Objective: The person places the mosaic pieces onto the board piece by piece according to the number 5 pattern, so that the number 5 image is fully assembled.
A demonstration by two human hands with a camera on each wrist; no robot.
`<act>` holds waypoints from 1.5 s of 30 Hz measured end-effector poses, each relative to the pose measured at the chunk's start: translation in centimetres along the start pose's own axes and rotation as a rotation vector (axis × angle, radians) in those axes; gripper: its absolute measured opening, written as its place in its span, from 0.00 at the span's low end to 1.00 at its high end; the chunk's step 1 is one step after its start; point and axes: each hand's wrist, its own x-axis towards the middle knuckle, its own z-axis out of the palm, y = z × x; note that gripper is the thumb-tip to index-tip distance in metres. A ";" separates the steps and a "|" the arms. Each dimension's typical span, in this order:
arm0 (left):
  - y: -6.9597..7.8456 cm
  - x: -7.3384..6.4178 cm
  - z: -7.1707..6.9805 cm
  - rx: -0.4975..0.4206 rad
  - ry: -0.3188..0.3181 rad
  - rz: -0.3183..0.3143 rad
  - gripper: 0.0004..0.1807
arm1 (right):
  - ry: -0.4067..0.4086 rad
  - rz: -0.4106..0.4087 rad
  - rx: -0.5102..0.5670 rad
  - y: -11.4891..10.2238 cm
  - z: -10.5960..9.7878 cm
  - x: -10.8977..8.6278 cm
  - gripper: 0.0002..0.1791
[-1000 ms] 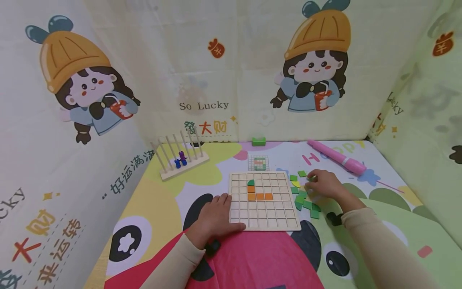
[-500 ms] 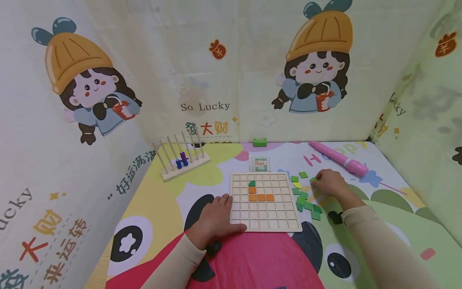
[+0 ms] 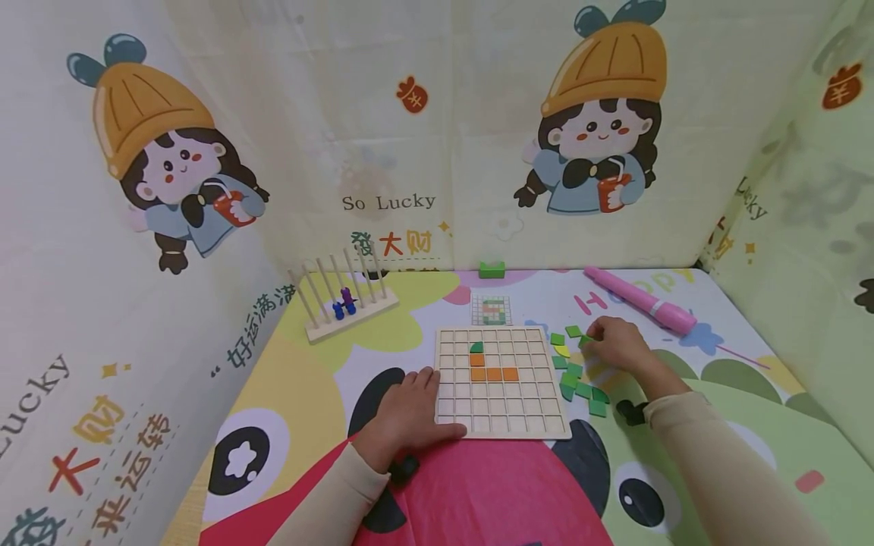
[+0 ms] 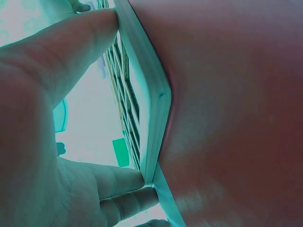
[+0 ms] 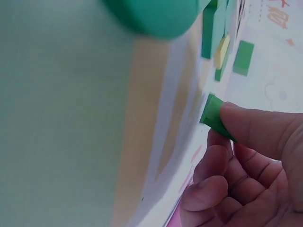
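Note:
My left hand (image 3: 404, 409) rests at the near left corner of a wooden grid board (image 3: 501, 406). Its thumb lies along the front edge and its fairly straight fingers touch the left side, as the left wrist view also shows. On the board sit a green quarter-round tile (image 3: 476, 347) and several orange square tiles (image 3: 495, 374) in an L. Right of the board, my right hand (image 3: 617, 345) pinches a green tile (image 5: 212, 111) between thumb and forefinger, its other fingers curled. Beside it lie several loose green tiles (image 3: 583, 390) and a yellow piece (image 3: 561, 351).
Behind the board lies a printed grid pattern card (image 3: 491, 309). A green block (image 3: 492, 270) stands at the back edge. A wooden peg rack (image 3: 351, 315) with blue and purple figures is at back left, and a pink tube-shaped object (image 3: 640, 299) at back right.
My right hand drew a green tile a little to the right, then came back slightly left with it between the fingertips. The left hand and the tiles on the board have stayed put.

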 end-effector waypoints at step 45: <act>-0.2 0.1 0.2 0.030 0.007 0.004 0.61 | -0.245 -0.293 0.091 -12.0 6.2 4.7 0.04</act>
